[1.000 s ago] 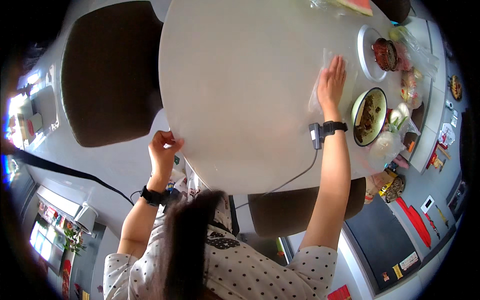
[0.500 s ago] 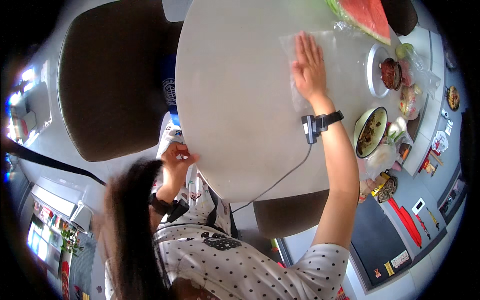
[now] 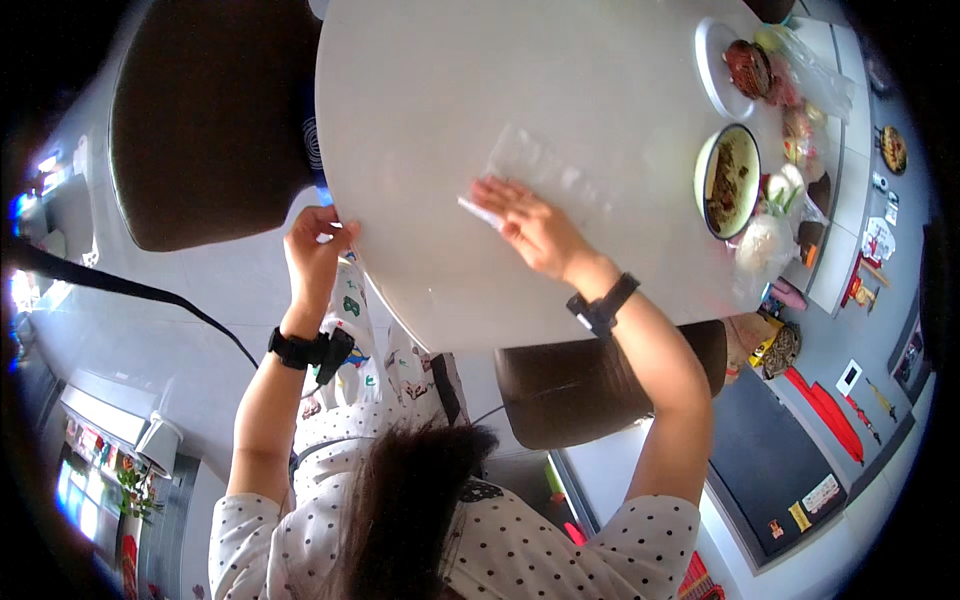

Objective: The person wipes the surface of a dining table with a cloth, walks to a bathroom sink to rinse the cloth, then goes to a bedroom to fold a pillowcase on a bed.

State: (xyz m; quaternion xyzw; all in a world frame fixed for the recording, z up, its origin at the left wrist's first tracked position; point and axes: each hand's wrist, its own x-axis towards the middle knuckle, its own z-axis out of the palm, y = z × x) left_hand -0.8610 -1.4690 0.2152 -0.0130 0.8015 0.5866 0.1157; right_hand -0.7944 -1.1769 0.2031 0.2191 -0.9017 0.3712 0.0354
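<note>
R hand [image 3: 538, 230] palm down, fingers extended approx. flat on thin see-thru sheet [image 3: 520, 158]; sheet lies on counter [image 3: 430, 110], well L of bowl [image 3: 703, 165] w/ dark food. L hand [image 3: 315, 255] at counter edge, thumb + fingers curled near each other; can't tell if gripping anything. Beyond bowl: 1 white plate [image 3: 711, 75], red-brown round item [image 3: 748, 70] on its R side. 1 dark chair [image 3: 205, 120], far L.

Our left hand [image 3: 315, 250] curls its fingers toward the thumb; our right hand [image 3: 542, 235] lies palm down, fingers extended.
</note>
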